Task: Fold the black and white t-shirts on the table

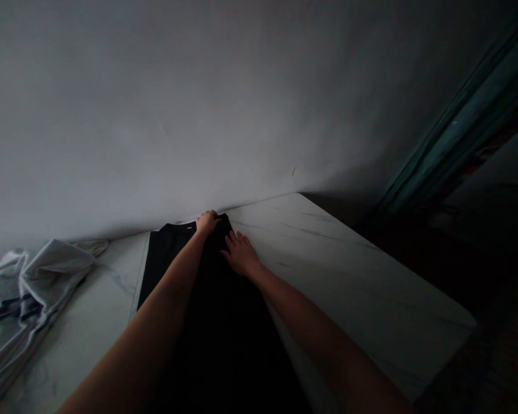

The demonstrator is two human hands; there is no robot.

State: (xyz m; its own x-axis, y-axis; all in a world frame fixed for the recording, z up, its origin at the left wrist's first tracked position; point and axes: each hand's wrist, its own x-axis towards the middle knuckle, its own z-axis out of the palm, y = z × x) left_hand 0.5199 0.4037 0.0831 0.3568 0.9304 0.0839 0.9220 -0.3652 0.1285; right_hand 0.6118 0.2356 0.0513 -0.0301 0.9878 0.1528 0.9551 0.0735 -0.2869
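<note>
Hands (207,224) (242,254), both on one black garment (220,339)

There are two hands, the left hand (207,223) and the right hand (240,254), one black garment (220,339) at bottom centre, one white garment (23,305) at far left, and one marble table (349,270).

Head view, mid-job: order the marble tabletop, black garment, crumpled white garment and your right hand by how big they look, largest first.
1. Marble tabletop
2. Black garment and crumpled white garment: too close to rank; the black one lies nearer the camera.
3. Right hand
</note>
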